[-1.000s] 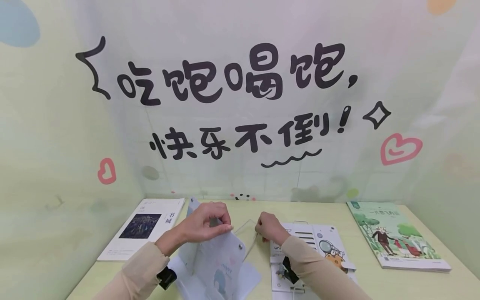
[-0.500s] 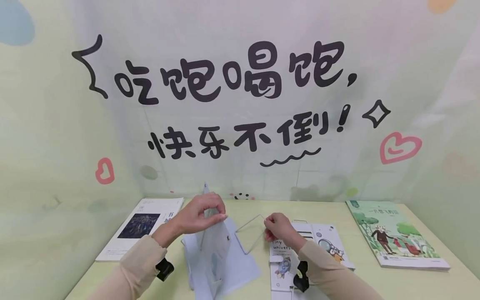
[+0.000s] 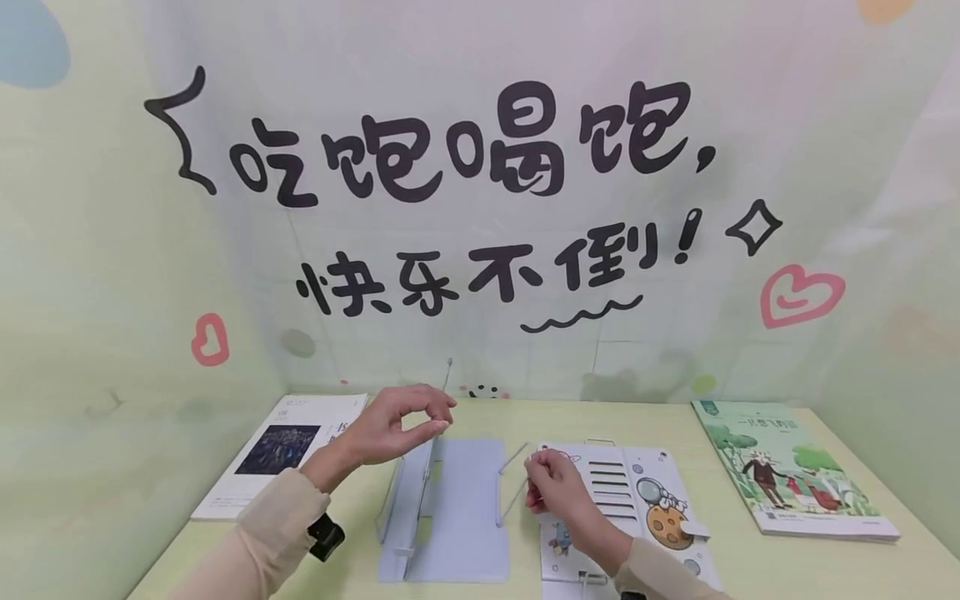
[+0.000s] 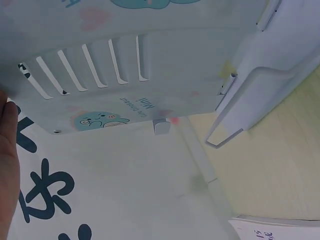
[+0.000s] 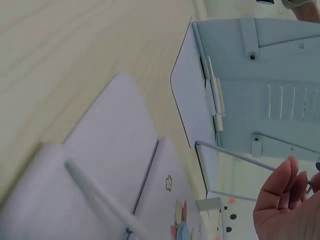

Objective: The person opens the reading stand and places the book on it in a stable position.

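- Head view: here's your left hand [image 3: 408, 427], high over the pale blue, flat, slotted panel [image 3: 422, 508], thumb and fingers apparently pinching its edge. That panel stands upright, nearly edge-on, long line pointing away from you.
- Below and between your hands lies the pale blue, flat, rectangular base plate [image 3: 474, 517]; your right hand [image 3: 558, 492] sits to its right, fingers curled, gripping the thin, U-shaped wire frame [image 3: 499, 500] that slants up from the plate's right edge. So your left hand is nearer the panel, your right the wire.
- Just under your right hand: the white, astronaut-printed folding stand [image 3: 660, 500].
- Left wrist view: slots and cartoon prints fill the top; only part of your left hand shows, beside the panel's corner. A second bent wire leg [image 4: 230, 138] juts out near the base plate.
- Right wrist view: your right fingers fold round the wire, panel rising beyond; their exact grip is partly hidden.
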The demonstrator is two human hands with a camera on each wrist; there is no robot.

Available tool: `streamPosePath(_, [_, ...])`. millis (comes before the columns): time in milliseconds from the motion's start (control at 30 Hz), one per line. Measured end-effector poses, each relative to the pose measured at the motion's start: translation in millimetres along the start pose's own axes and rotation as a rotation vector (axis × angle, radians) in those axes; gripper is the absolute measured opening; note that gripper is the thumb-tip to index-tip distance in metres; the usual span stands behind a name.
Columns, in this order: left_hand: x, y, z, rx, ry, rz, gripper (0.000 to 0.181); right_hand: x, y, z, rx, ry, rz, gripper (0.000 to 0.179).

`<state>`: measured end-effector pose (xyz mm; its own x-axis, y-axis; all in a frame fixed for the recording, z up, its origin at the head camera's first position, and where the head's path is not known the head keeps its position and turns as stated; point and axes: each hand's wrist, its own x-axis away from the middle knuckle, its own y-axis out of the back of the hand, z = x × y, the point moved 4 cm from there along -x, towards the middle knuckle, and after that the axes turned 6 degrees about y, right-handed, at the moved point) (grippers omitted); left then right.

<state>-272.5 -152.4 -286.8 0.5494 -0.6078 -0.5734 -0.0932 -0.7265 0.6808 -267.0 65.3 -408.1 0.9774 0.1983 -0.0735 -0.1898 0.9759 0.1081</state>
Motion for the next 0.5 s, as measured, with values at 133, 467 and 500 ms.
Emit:
streamPosePath(133, [-0.4,-4.6,6.7,-0.007,-0.011,0.028,0.015,1.4,-17,8,0.058,0.150,0.128,0.022])
streamPosePath(467, [-4.7,-9.1,4.7,-0.038,-0.028,0.046,0.013,-7.6,-41,-5,0.523,0.276,0.404,0.009])
streamPosePath(500, [-5.1,-9.2,4.4,-0.039,-0.031,0.045,0.013,-8.0,-41,-6,0.534,0.260,0.408,0.009])
